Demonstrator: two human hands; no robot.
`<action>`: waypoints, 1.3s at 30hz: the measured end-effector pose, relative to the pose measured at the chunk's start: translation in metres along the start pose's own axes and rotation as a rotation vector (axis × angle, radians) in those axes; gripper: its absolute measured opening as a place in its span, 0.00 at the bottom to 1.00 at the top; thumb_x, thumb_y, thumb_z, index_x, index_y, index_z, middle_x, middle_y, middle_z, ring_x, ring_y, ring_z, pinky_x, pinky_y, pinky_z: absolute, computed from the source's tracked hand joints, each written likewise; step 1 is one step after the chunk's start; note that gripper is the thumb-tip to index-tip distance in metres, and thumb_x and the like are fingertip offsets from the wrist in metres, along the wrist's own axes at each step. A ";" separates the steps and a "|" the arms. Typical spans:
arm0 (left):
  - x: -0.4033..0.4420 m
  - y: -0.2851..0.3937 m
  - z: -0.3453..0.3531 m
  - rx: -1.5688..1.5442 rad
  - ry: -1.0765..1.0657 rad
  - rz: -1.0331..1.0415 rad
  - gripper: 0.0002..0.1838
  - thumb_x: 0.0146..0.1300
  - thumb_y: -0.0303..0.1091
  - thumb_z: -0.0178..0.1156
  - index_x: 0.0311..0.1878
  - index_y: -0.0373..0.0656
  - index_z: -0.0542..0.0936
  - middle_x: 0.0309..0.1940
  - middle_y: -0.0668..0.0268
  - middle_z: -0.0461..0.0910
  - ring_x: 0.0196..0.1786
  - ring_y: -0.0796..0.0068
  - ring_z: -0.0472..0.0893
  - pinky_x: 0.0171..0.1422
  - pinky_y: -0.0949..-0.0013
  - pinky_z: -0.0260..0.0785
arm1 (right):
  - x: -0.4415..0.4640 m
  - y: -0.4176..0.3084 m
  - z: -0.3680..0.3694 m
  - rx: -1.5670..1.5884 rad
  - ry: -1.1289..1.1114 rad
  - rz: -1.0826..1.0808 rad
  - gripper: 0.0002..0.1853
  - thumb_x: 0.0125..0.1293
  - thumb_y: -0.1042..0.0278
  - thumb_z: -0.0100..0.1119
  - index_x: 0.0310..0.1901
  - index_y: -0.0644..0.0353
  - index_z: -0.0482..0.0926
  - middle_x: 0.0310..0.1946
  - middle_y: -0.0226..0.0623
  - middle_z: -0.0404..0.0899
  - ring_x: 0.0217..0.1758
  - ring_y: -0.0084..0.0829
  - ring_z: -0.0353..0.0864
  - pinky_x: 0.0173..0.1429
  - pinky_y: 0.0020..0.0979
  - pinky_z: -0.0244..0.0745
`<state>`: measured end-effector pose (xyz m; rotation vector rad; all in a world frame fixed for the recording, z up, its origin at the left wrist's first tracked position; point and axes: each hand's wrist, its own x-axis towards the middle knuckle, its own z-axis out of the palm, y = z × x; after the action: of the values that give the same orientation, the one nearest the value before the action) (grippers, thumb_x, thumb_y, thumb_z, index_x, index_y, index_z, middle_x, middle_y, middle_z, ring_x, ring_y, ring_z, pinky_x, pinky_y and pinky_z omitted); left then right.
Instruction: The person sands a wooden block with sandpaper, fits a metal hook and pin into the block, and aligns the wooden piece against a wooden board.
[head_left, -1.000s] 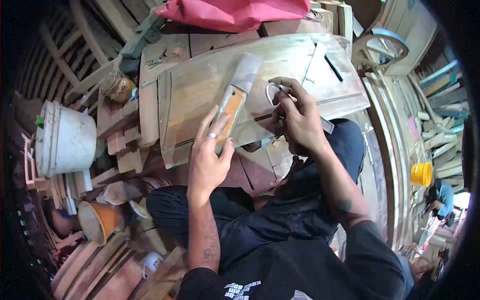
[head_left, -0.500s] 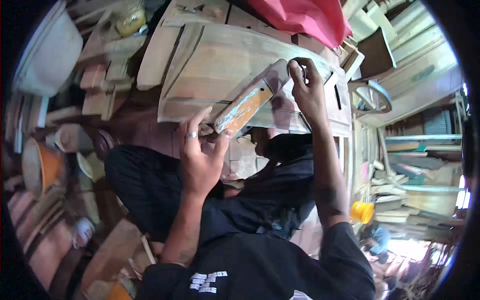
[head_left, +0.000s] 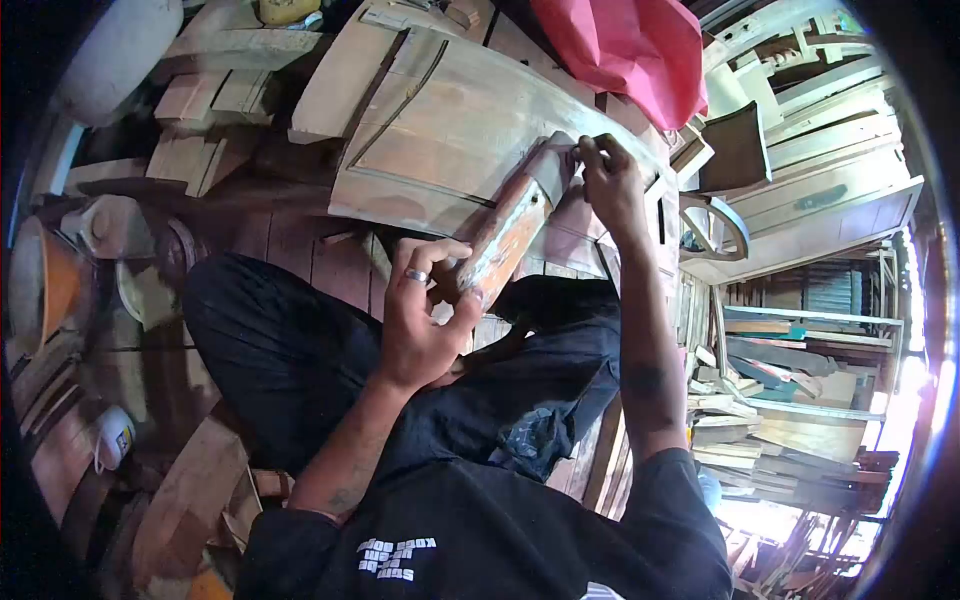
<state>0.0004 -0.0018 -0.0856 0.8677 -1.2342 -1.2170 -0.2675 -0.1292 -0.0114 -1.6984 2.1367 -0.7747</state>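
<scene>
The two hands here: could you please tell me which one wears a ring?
The left hand, at the near end of the wooden block: a silver ring shows on it, while none is visible on the right hand.

Left grip (head_left: pixel 422 338) holds orange block (head_left: pixel 510 243); right grip (head_left: pixel 616 190) by far end.

White bucket (head_left: pixel 120 55) cropped at top, pink cloth (head_left: pixel 628 55) likewise, block (head_left: pixel 512 232), near end partly hidden by left hand (head_left: pixel 425 330)
</scene>
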 end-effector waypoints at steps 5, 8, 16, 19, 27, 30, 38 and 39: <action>-0.009 -0.011 -0.002 -0.246 -0.061 -0.161 0.33 0.67 0.25 0.66 0.73 0.45 0.66 0.53 0.61 0.72 0.49 0.74 0.82 0.49 0.67 0.85 | -0.012 -0.010 0.005 -0.012 0.041 -0.091 0.15 0.80 0.59 0.63 0.51 0.65 0.81 0.33 0.53 0.88 0.36 0.36 0.88 0.45 0.37 0.80; -0.007 -0.008 0.003 -0.463 -0.196 -0.275 0.38 0.72 0.29 0.66 0.80 0.47 0.59 0.52 0.55 0.80 0.39 0.74 0.85 0.41 0.67 0.84 | -0.015 -0.008 0.010 0.039 0.069 -0.122 0.14 0.78 0.61 0.66 0.49 0.67 0.79 0.32 0.49 0.88 0.35 0.35 0.88 0.44 0.36 0.80; -0.009 -0.015 -0.014 -0.324 -0.126 -0.264 0.30 0.69 0.27 0.61 0.74 0.46 0.68 0.38 0.65 0.80 0.24 0.82 0.75 0.27 0.73 0.72 | -0.038 -0.012 0.011 0.116 0.013 -0.131 0.15 0.73 0.64 0.72 0.41 0.68 0.78 0.32 0.48 0.89 0.35 0.28 0.88 0.41 0.33 0.80; -0.005 -0.013 -0.020 -0.274 -0.100 -0.167 0.28 0.70 0.30 0.66 0.70 0.38 0.70 0.56 0.58 0.80 0.54 0.72 0.82 0.62 0.65 0.78 | -0.037 -0.011 0.009 0.187 0.014 -0.066 0.15 0.73 0.65 0.72 0.39 0.68 0.78 0.32 0.47 0.89 0.33 0.26 0.87 0.40 0.32 0.80; -0.007 -0.018 -0.015 -0.200 -0.070 -0.050 0.29 0.69 0.28 0.64 0.71 0.38 0.68 0.58 0.58 0.77 0.56 0.71 0.81 0.63 0.64 0.77 | -0.047 0.006 0.019 0.029 0.132 -0.045 0.15 0.71 0.64 0.72 0.35 0.68 0.79 0.26 0.47 0.85 0.30 0.27 0.83 0.38 0.37 0.79; -0.010 -0.016 -0.014 -0.261 -0.082 -0.113 0.29 0.69 0.28 0.63 0.71 0.39 0.68 0.58 0.59 0.77 0.55 0.72 0.80 0.62 0.65 0.76 | -0.039 -0.005 0.012 0.038 0.195 -0.023 0.18 0.74 0.64 0.71 0.32 0.64 0.74 0.26 0.40 0.87 0.26 0.17 0.77 0.29 0.29 0.71; -0.011 -0.020 -0.015 -0.163 -0.051 -0.061 0.29 0.67 0.29 0.65 0.71 0.38 0.70 0.56 0.58 0.79 0.54 0.71 0.81 0.61 0.63 0.77 | -0.040 -0.007 0.017 0.077 0.197 -0.102 0.18 0.74 0.63 0.72 0.31 0.62 0.74 0.22 0.32 0.82 0.23 0.13 0.69 0.27 0.26 0.62; -0.009 -0.019 -0.017 -0.035 -0.069 0.008 0.30 0.67 0.30 0.65 0.71 0.38 0.70 0.56 0.57 0.80 0.55 0.69 0.82 0.62 0.61 0.77 | -0.045 -0.010 0.018 0.089 0.160 -0.115 0.19 0.74 0.63 0.73 0.31 0.63 0.74 0.21 0.31 0.82 0.24 0.13 0.68 0.28 0.26 0.61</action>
<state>0.0144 0.0017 -0.1086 0.8011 -1.2665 -1.2675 -0.2388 -0.0914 -0.0243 -1.7798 2.0850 -1.0542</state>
